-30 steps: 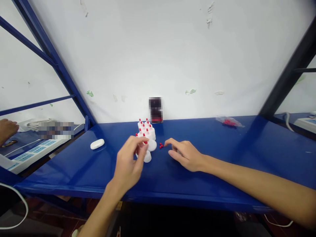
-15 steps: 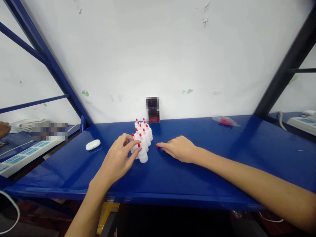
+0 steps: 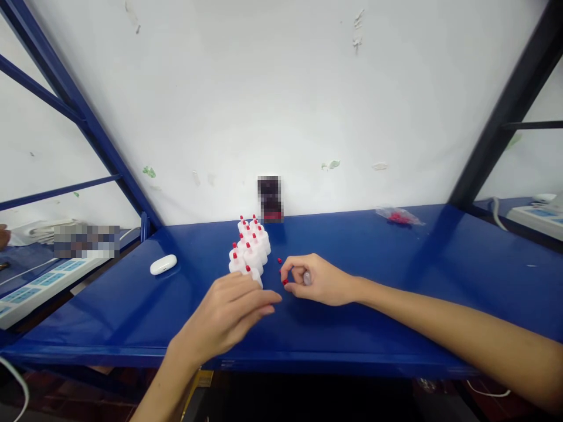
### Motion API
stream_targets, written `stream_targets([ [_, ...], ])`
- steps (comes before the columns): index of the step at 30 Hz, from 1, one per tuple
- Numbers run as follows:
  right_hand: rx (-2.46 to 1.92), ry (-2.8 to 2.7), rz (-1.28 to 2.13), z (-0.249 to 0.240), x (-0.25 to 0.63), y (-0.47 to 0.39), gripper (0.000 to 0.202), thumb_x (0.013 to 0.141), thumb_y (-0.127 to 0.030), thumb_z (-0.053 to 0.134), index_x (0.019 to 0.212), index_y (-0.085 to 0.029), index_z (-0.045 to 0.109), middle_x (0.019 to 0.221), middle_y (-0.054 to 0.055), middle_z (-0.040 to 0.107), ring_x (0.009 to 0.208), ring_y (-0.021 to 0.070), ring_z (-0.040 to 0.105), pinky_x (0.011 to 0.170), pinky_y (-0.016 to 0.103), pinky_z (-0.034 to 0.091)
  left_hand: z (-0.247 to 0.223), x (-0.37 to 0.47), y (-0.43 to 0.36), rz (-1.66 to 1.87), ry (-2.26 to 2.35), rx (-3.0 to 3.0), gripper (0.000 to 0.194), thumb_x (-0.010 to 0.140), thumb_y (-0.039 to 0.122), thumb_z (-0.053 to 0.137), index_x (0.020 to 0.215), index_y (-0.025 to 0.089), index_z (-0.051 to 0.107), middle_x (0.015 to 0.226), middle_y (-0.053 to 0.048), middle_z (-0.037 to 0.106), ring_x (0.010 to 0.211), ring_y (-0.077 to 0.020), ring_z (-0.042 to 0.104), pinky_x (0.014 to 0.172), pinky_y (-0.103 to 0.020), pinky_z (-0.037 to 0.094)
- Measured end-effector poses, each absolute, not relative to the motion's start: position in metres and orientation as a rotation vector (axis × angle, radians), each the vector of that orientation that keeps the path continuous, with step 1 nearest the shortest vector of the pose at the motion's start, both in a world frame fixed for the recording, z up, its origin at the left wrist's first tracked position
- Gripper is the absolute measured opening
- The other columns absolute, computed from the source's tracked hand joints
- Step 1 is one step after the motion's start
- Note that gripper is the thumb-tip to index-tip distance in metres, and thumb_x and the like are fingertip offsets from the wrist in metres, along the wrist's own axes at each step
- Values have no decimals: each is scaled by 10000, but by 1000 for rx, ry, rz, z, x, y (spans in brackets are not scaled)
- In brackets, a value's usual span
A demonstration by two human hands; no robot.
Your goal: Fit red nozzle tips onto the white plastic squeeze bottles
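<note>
My left hand [image 3: 235, 308] is over the table just in front of the white bottles, palm down. Its thumb and fingers are stretched to the right, slightly apart, with nothing visible between them. Several small white squeeze bottles [image 3: 253, 256] with red tips stand upright in a tight cluster, and my left hand partly hides the nearest one. To the right, my right hand [image 3: 319, 278] pinches a small red cap [image 3: 285, 282] between thumb and forefinger. A small pale translucent piece [image 3: 307, 278] shows within its curled fingers. Loose red caps [image 3: 280, 260] lie on the table beside that hand.
A clear plastic bag [image 3: 400, 217] with red pieces lies at the back right of the blue table [image 3: 352, 234]. A white rounded case [image 3: 163, 264] sits at left. A blurred dark object [image 3: 270, 198] leans against the wall. A power strip [image 3: 44, 281] lies beyond the left frame.
My left hand has come away from the front bottle, moving right and nearer to me. My right hand has drawn slightly nearer and now pinches a red cap.
</note>
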State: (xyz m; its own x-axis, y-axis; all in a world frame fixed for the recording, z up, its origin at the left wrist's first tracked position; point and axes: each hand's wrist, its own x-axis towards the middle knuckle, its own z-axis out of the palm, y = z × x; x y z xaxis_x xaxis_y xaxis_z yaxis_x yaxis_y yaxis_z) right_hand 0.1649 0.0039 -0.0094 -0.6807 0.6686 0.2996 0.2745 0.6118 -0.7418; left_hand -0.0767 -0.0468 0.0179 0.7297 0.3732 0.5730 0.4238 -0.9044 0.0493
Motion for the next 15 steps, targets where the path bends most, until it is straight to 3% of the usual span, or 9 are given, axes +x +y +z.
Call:
stream_targets([
  [6, -704, -1955, 1611, -9, 165, -2, 293, 805, -387, 728, 937, -143, 634, 462, -90, 494, 390, 73, 413, 402, 197, 330, 2, -51, -42, -1074, -532, -2690, 91, 937, 170, 569, 963, 192, 653, 635, 21, 595, 551, -99, 518, 545, -242, 386],
  [11, -567, -1723, 1788, -13, 164, -2, 282, 815, -372, 731, 929, -129, 644, 412, -105, 461, 368, 60, 386, 444, 216, 404, -5, -48, -37, -1086, -637, -2545, 167, 912, 229, 638, 1074, 189, 639, 751, -8, 657, 636, -107, 593, 577, -224, 455],
  [15, -514, -1673, 1850, -15, 163, -1, 268, 820, -366, 734, 910, -128, 651, 423, -106, 452, 378, 61, 401, 453, 220, 403, -11, -44, -35, -1164, -649, -2423, 119, 902, 191, 645, 1021, 190, 649, 807, -18, 694, 689, -111, 639, 632, -220, 503],
])
